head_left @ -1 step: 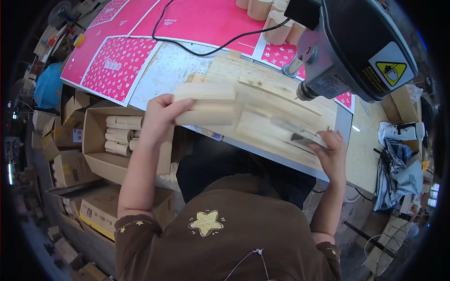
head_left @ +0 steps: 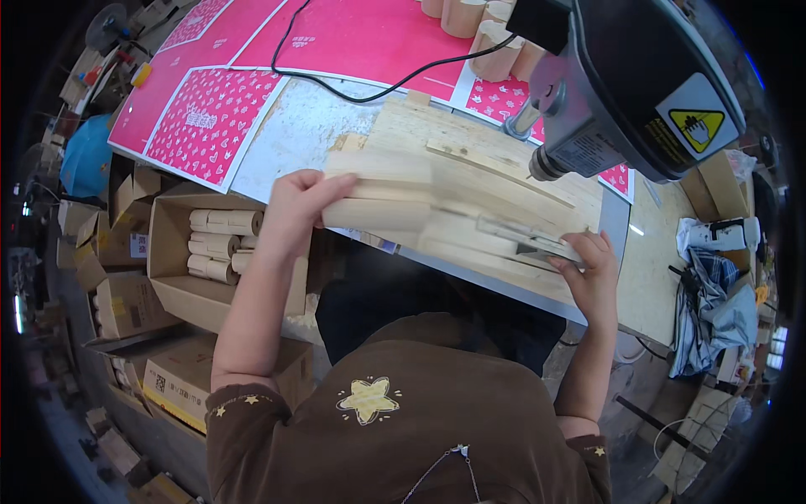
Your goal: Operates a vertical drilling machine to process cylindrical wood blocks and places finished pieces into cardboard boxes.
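Observation:
My left hand (head_left: pixel 295 210) is closed on the left end of a pale grooved wooden piece (head_left: pixel 378 206), thumb on top, held over the table's front edge. Motion smears the wood's far end. My right hand (head_left: pixel 589 262) pinches a slim, long, greyish tool (head_left: pixel 525 237) with a dark part near the fingers. Its tip points left toward the wooden piece; blur hides its exact kind and whether the two touch. Beneath lies a flat wooden board (head_left: pixel 487 139) with a raised wooden strip (head_left: pixel 504 175) across it.
A drill press head (head_left: pixel 638 92) with its chuck (head_left: pixel 547 164) hangs over the board's right side. A black cable (head_left: pixel 361 98) crosses the pink printed sheets (head_left: pixel 353 42). Wooden cylinders (head_left: pixel 491 55) stand behind. An open carton (head_left: pixel 176 290) at left holds similar wooden pieces.
My left hand and the wooden piece have shifted slightly right and down. My right hand with the tool has moved a little left.

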A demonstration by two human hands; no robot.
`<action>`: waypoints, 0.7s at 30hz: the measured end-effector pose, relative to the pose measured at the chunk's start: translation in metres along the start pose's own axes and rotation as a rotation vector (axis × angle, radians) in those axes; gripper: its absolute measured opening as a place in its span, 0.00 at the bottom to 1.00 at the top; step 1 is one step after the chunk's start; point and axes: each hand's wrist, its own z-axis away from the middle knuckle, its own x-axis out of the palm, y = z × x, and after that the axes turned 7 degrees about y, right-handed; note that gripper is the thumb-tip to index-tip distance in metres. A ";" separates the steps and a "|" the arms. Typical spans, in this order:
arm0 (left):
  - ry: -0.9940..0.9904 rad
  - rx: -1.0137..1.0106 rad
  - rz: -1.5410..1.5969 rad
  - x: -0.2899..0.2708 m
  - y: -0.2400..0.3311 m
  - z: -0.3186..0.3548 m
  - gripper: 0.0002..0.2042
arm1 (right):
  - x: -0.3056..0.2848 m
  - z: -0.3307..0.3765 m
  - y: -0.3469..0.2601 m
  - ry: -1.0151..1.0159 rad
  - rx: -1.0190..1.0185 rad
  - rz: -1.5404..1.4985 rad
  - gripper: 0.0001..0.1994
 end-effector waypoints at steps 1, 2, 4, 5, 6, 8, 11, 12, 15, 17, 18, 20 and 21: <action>-0.039 -0.058 -0.036 0.007 0.001 -0.001 0.16 | 0.002 -0.002 -0.003 0.011 0.008 -0.015 0.13; -0.081 -0.116 -0.072 0.015 0.001 -0.002 0.16 | 0.005 -0.006 -0.004 0.017 0.017 -0.011 0.13; -0.120 -0.127 -0.110 0.031 0.005 0.002 0.16 | 0.008 -0.009 -0.001 0.030 -0.042 -0.033 0.14; -0.142 -0.135 -0.143 0.036 0.003 0.001 0.17 | 0.007 -0.009 0.000 0.033 -0.029 -0.025 0.14; -0.162 -0.140 -0.176 0.041 0.001 0.000 0.17 | 0.005 -0.009 0.001 0.031 -0.027 -0.034 0.14; -0.181 -0.136 -0.150 0.052 -0.005 -0.002 0.17 | 0.003 -0.009 0.004 0.032 -0.018 -0.036 0.15; -0.203 -0.114 -0.086 0.069 -0.020 -0.004 0.18 | 0.002 -0.011 0.006 0.082 -0.058 -0.019 0.16; -0.221 -0.105 -0.051 0.073 -0.023 -0.005 0.18 | 0.001 -0.010 0.005 0.079 -0.050 -0.014 0.16; -0.271 -0.120 -0.055 0.076 -0.020 -0.011 0.19 | -0.001 -0.012 0.005 0.065 -0.037 -0.007 0.16; -0.291 -0.135 -0.072 0.077 -0.018 -0.010 0.20 | 0.001 -0.013 0.004 0.050 -0.034 -0.008 0.17; -0.311 -0.127 -0.118 0.082 -0.016 -0.007 0.21 | 0.005 -0.014 0.004 0.047 -0.065 -0.014 0.17; -0.331 -0.118 -0.161 0.093 -0.016 -0.002 0.21 | 0.009 -0.016 -0.001 0.043 -0.098 -0.018 0.17; -0.401 -0.207 -0.005 0.099 -0.018 0.002 0.22 | 0.011 -0.017 -0.006 0.044 -0.093 -0.042 0.16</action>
